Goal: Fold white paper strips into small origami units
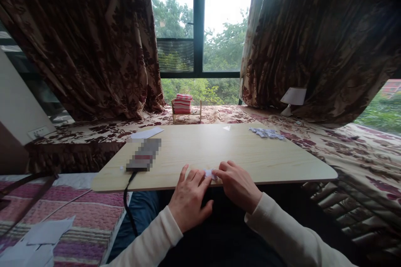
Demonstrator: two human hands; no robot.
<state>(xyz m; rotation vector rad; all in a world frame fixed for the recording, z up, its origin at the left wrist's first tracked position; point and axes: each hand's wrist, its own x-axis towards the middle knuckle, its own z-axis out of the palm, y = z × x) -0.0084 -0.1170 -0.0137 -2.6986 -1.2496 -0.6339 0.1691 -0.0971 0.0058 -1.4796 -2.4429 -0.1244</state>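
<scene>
A small piece of white paper [209, 173] lies near the front edge of the light wooden table [191, 150], between my two hands. My left hand [191, 198] rests palm down with its fingers stretched out, the fingertips at the paper's left side and the thumb apart. From the right, my right hand [236, 181] bends over the table, its fingers curled and the index fingertip pressed on the paper's right side. Its thumb is hidden beneath the hand. The fingers partly cover the paper, so its folds cannot be made out clearly.
A pile of small paper pieces [267, 133] lies at the table's back right, a white scrap [227, 128] at the back. A blurred dark device [144, 155] with a black cable [125, 200] sits left, before a paper sheet [147, 133]. A lamp [293, 96] stands beyond.
</scene>
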